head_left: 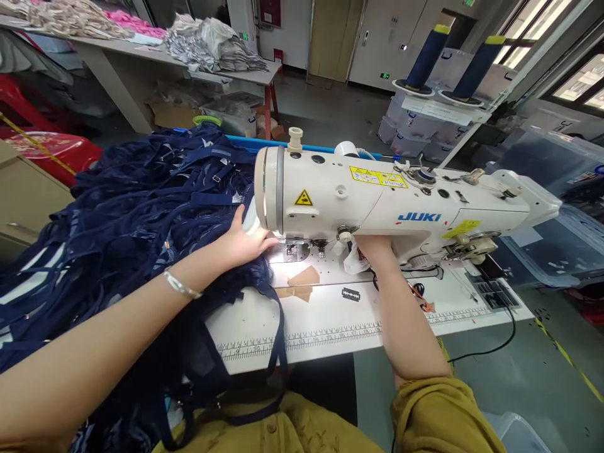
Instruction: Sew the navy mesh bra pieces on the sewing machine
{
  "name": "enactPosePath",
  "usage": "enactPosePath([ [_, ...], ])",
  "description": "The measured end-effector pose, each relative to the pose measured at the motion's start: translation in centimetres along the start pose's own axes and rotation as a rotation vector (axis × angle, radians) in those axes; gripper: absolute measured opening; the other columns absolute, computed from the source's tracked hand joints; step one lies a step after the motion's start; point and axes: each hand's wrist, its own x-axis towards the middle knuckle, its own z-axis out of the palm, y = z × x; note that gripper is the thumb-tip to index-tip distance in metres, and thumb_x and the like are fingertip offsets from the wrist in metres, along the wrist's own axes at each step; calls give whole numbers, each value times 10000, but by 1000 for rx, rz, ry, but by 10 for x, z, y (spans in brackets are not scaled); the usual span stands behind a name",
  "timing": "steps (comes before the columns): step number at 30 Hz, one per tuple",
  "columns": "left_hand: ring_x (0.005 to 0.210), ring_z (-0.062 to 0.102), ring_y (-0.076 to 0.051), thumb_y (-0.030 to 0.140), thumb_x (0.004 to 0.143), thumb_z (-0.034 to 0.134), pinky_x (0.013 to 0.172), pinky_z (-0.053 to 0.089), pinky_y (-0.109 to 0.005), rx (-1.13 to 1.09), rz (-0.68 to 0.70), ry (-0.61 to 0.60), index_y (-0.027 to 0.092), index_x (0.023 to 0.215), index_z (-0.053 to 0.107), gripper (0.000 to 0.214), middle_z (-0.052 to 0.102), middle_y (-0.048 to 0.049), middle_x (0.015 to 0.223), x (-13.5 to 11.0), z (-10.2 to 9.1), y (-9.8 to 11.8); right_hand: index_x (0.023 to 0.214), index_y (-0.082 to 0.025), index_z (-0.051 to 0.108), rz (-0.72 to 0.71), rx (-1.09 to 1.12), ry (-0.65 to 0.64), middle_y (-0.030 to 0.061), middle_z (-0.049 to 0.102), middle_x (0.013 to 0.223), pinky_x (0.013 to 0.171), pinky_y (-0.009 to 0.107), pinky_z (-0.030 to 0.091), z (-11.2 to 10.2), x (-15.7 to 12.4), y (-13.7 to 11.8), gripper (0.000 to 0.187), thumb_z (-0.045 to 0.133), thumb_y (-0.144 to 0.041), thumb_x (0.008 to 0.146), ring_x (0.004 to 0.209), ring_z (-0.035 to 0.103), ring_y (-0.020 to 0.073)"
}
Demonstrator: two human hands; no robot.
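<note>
My left hand (248,244) is at the left end of the white JUKI sewing machine (325,195), close to the needle and presser foot (291,248). Its thumb points up, apart from the forefinger, which stretches toward the needle area. Navy fabric lies right under and beside this hand. My right hand (372,245) reaches in beneath the machine arm, and its fingers are hidden there. A crumpled white piece (355,259) hangs just left of it; whether the hand touches this I cannot tell.
A big heap of navy strapped garments (165,189) covers the left side. On the white table (330,324) lie brown paper pieces (304,277), a razor blade (350,294) and orange-handled snips (427,306). Two navy thread cones (427,60) stand behind; plastic bins (557,233) are at right.
</note>
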Motion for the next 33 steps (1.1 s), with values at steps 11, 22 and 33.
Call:
enactPosePath([
  [11,813,643,-169,365,891,521,758,519,-277,-692,-77,40,183,930,689,251,711,-43,895,-26,27,45,803,-181,629,-87,1115,-596,1,643,751,553,199,454,49,-25,-60,283,722,-444,756,687,579,111],
  [22,688,575,-136,348,896,539,666,466,-244,-709,-68,127,181,750,618,236,633,-12,741,-28,40,32,840,-193,640,29,889,-509,23,660,853,519,169,449,65,-27,-71,238,616,-431,834,756,605,119],
  [33,765,603,-158,287,905,511,696,459,-263,-615,-47,105,183,836,617,163,665,-34,844,-28,36,35,994,-203,677,36,873,-559,53,711,929,497,164,451,79,-26,-66,303,557,-468,909,742,632,115],
])
